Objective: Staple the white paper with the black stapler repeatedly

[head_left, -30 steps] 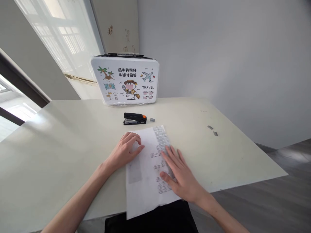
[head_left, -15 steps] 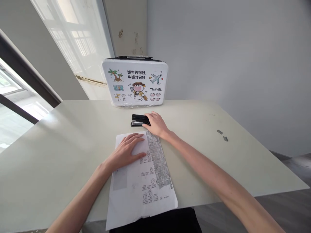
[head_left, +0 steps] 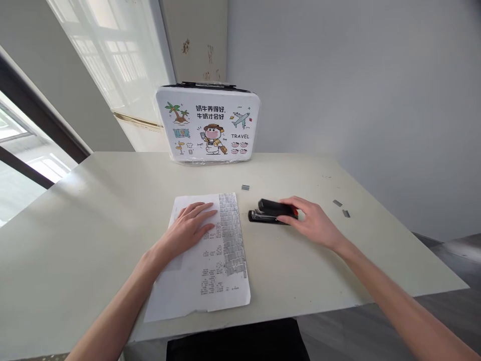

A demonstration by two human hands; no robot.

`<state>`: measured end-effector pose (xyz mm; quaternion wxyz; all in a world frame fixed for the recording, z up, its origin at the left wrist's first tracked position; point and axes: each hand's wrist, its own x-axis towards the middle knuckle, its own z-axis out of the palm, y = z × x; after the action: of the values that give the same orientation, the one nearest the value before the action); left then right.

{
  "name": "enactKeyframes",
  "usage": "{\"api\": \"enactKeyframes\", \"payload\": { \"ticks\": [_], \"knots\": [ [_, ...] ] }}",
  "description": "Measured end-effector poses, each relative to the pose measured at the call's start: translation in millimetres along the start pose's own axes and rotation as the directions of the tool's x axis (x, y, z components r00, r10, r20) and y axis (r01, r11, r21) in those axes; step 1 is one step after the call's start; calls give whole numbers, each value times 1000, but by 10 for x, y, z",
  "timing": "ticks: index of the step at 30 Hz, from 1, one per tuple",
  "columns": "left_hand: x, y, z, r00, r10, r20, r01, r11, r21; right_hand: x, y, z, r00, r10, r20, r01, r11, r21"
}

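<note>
Printed paper sheets [head_left: 195, 296] lie on the table in front of me, with dense rows of silver staples [head_left: 233, 235] down their right side. My left hand [head_left: 193, 225] rests flat on the paper, fingers stretched out. My right hand [head_left: 311, 220] grips the rear of a black stapler [head_left: 274, 208], thumb below and fingers on top. The stapler points left, just right of the paper's edge, and its jaw is apart. A bit of red shows at its back end, partly covered by my fingers.
A white case [head_left: 210, 125] with cartoon prints stands at the table's [head_left: 93, 225] far edge. A small strip of staples [head_left: 245, 187] lies beyond the paper. Two more strips [head_left: 337, 203] lie to the right. A grey wall [head_left: 356, 75] rises behind.
My right hand has moved right and nearer with the stapler, uncovering the small staple strip. The paper has shifted left and turned slightly under my left hand.
</note>
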<state>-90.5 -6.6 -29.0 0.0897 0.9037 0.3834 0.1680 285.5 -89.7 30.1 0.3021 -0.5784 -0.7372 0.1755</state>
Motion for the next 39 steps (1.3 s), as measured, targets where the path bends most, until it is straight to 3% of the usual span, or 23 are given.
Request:
{"api": "enactKeyframes", "payload": {
  "ticks": [3, 7, 13, 19, 23, 31, 35, 39],
  "knots": [
    [27, 26, -8, 1000, -7, 7, 7, 1000, -10, -369, 102, -99, 997, 71, 44, -72, 997, 15],
    [60, 83, -27, 1000, -24, -14, 24, 999, -41, -623, 195, -85, 987, 144, 77, -151, 984, 95],
    [87, 165, -75, 997, -49, -53, 47, 998, -41, -779, 315, 35, 975, 211, 67, -221, 953, 210],
    [117, 280, -123, 995, -34, -90, 30, 999, -45, -884, 369, 178, 922, 379, -78, -327, 871, 366],
    [166, 391, -105, 996, 14, -93, -21, 997, -68, -877, 350, 238, 914, 384, -129, -321, 880, 350],
    [433, 996, 39, 972, 235, -15, -232, 948, -218, -838, 356, 165, 923, 373, -96, -299, 851, 432],
    [591, 1302, 239, 968, 252, 10, -241, 936, -255, -823, 361, 130, 932, 353, -85, -279, 845, 456],
    [714, 1421, 417, 973, 229, -15, -226, 945, -236, -841, 335, 171, 928, 358, -105, -288, 867, 407]
  ]
}}
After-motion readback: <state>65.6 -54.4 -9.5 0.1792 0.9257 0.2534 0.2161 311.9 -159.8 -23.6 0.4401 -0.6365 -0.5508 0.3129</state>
